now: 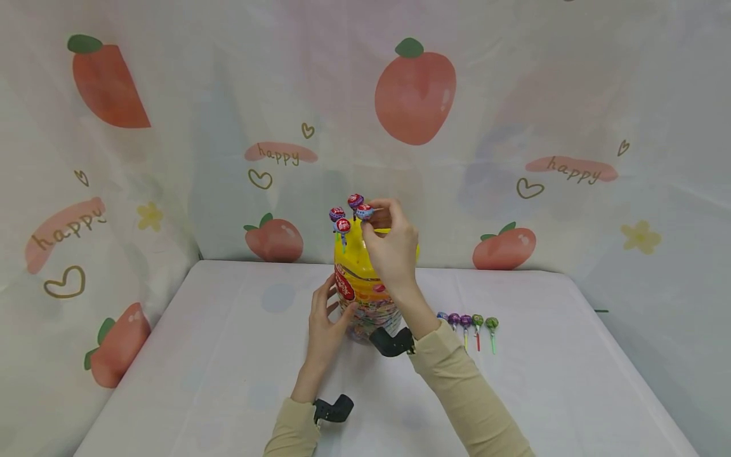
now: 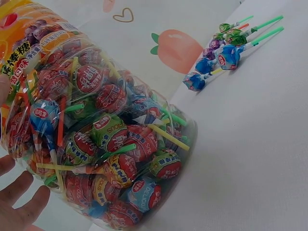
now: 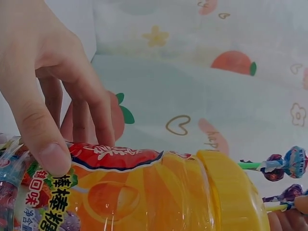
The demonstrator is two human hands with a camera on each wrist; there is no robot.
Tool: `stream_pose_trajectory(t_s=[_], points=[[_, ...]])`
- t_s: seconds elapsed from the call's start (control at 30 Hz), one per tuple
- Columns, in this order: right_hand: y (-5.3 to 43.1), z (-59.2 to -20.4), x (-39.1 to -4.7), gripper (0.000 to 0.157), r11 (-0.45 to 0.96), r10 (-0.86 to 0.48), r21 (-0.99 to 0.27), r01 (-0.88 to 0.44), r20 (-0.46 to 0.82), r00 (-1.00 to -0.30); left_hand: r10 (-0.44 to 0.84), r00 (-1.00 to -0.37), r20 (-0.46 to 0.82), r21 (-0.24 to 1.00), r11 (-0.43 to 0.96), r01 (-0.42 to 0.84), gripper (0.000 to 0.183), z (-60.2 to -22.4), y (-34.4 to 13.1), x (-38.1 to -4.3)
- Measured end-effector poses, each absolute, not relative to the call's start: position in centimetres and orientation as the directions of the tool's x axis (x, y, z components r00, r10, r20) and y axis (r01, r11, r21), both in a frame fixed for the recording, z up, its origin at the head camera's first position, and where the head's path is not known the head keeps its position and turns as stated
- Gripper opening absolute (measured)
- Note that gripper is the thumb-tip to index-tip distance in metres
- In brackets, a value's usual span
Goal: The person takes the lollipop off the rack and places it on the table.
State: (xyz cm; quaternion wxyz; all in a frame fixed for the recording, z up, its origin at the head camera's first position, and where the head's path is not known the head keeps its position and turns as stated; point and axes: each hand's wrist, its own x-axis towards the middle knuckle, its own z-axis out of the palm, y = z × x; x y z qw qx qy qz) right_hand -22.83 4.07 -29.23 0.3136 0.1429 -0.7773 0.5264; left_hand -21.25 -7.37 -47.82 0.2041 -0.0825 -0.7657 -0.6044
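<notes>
A big clear jar [image 2: 110,139] packed with wrapped lollipops stands upright under a yellow lid [image 3: 231,192]. My left hand [image 1: 328,327] grips its side, the thumb [image 3: 54,156] lying on the label and the fingers spread around the far side. Above the lid, my right hand [image 1: 396,244] pinches a lollipop [image 1: 364,211] with blue and red wrapping between thumb and forefinger. Beside it, more lollipops stand on their sticks at the lid's left part, one with a purple wrapper [image 1: 355,200] and one with a red front [image 1: 342,226]. Only fingertips of my right hand show in the right wrist view.
To the right of the jar, several lollipops lie in a row on the white tablecloth [image 1: 228,355], among them a green one [image 1: 492,323] and a blue one [image 2: 229,57]. My right forearm partly covers that row in the head view. A fruit-printed cloth [image 1: 342,76] hangs behind the table.
</notes>
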Motion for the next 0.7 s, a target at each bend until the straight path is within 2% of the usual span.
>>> stream_pose_trajectory(t_s=[0.3,0.7], points=[[4.1,-28.7,-22.6,0.024,0.353,0.152,-0.759,-0.548,0.624,-0.767,-0.120,-0.903,0.412,0.892,0.255,0.373,0.071,-47.8,-7.4,-21.2],[5.9,-27.7,-20.5,0.027,0.319,0.165,-0.768,-0.556,0.622,-0.765,-0.121,-0.901,0.416,0.888,0.267,0.375,0.071,-47.8,-7.3,-21.2]])
